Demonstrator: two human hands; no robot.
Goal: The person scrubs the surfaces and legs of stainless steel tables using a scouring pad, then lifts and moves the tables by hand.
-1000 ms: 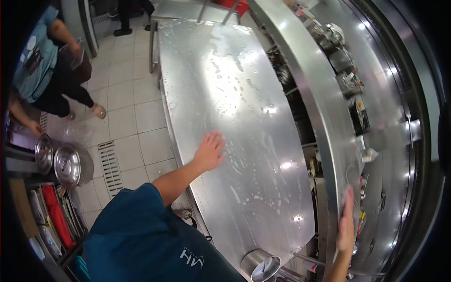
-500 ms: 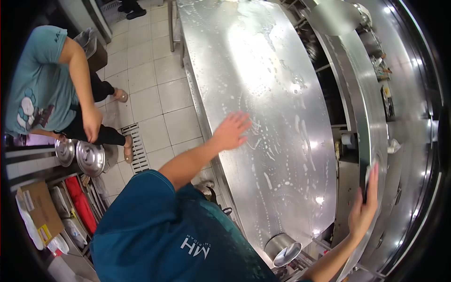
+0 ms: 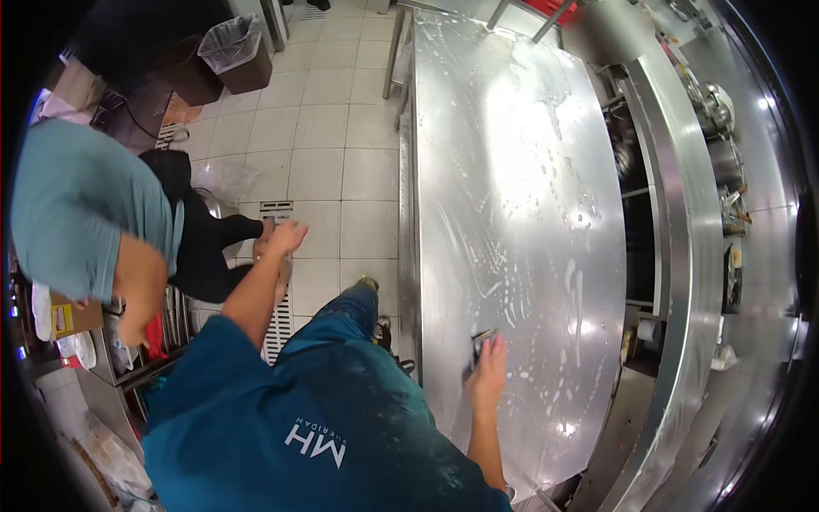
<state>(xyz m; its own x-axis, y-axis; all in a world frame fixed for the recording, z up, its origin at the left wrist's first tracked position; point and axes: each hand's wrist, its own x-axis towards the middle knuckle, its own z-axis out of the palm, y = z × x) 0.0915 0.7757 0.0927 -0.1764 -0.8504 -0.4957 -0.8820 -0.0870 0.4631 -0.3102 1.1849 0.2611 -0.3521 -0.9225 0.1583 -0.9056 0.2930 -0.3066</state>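
A small dark pad with a yellowish edge is gripped in the right hand; the fingers are closed around it, and its far end is left showing beyond them. The pad is held low at the near left part of the steel table, not far from the side edge; whether its whole face is pressed to the metal cannot be told, as pad and fingertips are blurred. The left hand is held out loosely open above the tiled floor, well apart from the table, and the feet of a co-worker are seen just beside it.

The table top is streaked with suds, which are spread in thin lines and dots along its middle and right side. Along the table's right side a long steel shelf is set, with a pot seen beyond it. A paper roll is lodged beneath the shelf. At the left, the co-worker is bent over, and one arm is hung down near a red thing. A lined bin is stood farther back, and a drain grate is set in the floor.
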